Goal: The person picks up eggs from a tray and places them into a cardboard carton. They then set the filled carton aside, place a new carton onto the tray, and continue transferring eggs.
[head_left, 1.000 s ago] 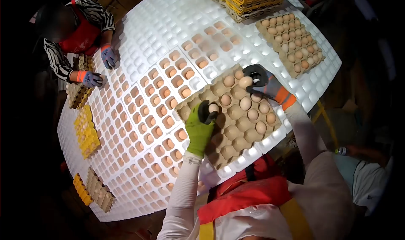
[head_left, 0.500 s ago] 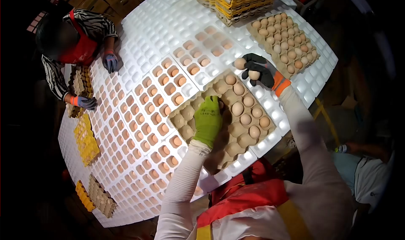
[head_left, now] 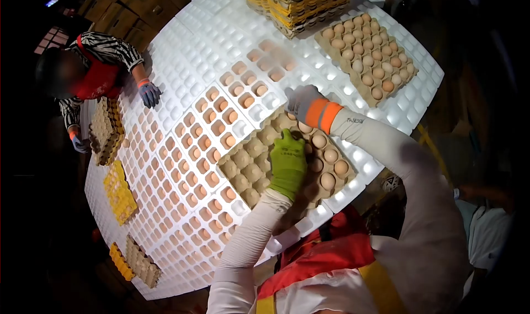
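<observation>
A brown pulp egg tray (head_left: 243, 158) lies in front of me, with several eggs (head_left: 328, 181) in its right part and bare cups on its left. Over the middle of this tray is my left hand (head_left: 288, 162) in a green glove, fingers curled down among the cups; what they hold is hidden. My right hand (head_left: 305, 104), in a grey glove with an orange cuff, is bent over the tray's far corner beside the white moulded tray cells. Its back faces me, and its fingertips and anything in them are out of sight.
White moulded trays (head_left: 182, 54) cover the table, many cells holding eggs. A full pulp tray (head_left: 370, 57) lies at right, near a tall tray stack (head_left: 298, 7). Across the table a co-worker in a red apron (head_left: 102, 79) stands by stacked trays (head_left: 105, 129). Yellow trays (head_left: 118, 192) lie at left.
My right hand, which showed two eggs in its fingers, has moved left and turned its back toward me. My left hand has shifted right across the pulp tray. The co-worker's hands have moved.
</observation>
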The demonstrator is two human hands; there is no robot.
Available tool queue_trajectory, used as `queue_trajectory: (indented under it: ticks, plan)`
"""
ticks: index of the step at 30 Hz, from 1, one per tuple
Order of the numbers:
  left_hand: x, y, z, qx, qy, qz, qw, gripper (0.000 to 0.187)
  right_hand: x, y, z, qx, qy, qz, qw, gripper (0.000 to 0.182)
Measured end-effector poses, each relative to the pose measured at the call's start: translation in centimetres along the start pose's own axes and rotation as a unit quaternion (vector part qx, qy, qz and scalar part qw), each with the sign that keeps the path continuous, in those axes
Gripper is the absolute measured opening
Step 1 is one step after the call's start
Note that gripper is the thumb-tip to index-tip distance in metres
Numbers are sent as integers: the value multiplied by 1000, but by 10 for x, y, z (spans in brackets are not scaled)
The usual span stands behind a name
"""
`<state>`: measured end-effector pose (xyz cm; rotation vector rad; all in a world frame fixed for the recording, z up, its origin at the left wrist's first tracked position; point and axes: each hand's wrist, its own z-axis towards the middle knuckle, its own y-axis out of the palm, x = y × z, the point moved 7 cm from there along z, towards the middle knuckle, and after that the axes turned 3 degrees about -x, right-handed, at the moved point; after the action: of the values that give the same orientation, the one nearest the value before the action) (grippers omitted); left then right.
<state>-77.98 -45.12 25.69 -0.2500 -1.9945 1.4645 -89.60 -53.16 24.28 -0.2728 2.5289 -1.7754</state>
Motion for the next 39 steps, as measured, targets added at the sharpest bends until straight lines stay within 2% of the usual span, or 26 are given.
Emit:
queue_trajectory:
  ticks: [2,4,5,6,8,9,10,11,12,15,16,17,18,19,23,24,26,27,28,29,31,34,36,37,38,39]
  plan:
    - [-7,16,2,-17,-11,0,1000,22,4,2,1,38,-24,8,999,25]
    - [10,-11,-6,-39,45,4,998,21,26,-17,-23,76,-80,136,985,23]
    - [17,-37,-15,6,65,3,998,23,41,-18,-31,106,-85,210,968,31]
    - [-2,-31,-19,-38,19,-198,979,25,56,0,-33,45,-71,417,905,33]
    - [-38,-15,-23,-94,-64,-522,846,28,76,44,-38,-76,-25,760,645,38]
    - [-53,-10,-24,-94,-106,-641,755,30,73,46,-35,-8,-82,828,555,41]
    - [-66,-6,-25,-64,-147,-714,682,33,81,65,-44,-2,-32,851,525,41]
    - [-70,-21,-15,-18,-141,-673,725,33,85,70,-45,19,-33,861,506,41]
    - [-80,-26,-2,-10,-123,-674,728,32,89,68,-45,39,-36,871,488,40]
    - [-96,-41,51,72,-73,-567,817,35,123,48,-33,96,93,768,626,38]
    - [-107,-36,73,117,-48,-497,859,37,135,41,-25,41,170,710,682,37]
    - [-91,-60,83,184,-8,-322,928,42,151,40,-1,140,168,526,822,37]
    - [-89,-57,98,160,-54,-277,946,41,142,11,7,232,156,309,909,36]
    - [-88,-51,111,161,-47,-209,964,39,139,14,15,142,197,260,935,35]
    - [-101,-41,122,152,-32,-113,981,34,111,-4,21,147,124,397,897,39]
    - [-106,-48,119,186,10,-195,963,35,104,7,28,128,112,366,915,39]
    - [-137,-43,109,75,-99,-534,836,38,87,35,47,98,86,306,943,40]
    - [-147,-46,106,63,-104,-554,823,40,80,25,37,230,43,309,922,33]
    - [-158,-47,104,50,-122,-532,837,37,90,32,37,239,51,449,859,30]
    - [-154,-54,105,81,-86,-424,898,37,99,35,34,239,56,579,778,27]
    - [-143,-52,103,64,-62,-273,958,34,112,48,17,186,106,797,565,20]
    - [-127,-44,103,153,81,-23,985,31,130,65,2,311,66,781,538,20]
    - [-150,-43,108,132,20,-351,927,32,135,64,-3,380,64,721,576,21]
    - [-168,-38,98,37,-121,-537,834,31,131,66,-3,411,61,694,588,21]
    - [-167,-45,90,62,-57,-635,768,34,124,68,0,418,73,570,703,22]
    - [-180,-43,85,96,-33,-547,831,38,119,76,4,416,82,429,798,23]
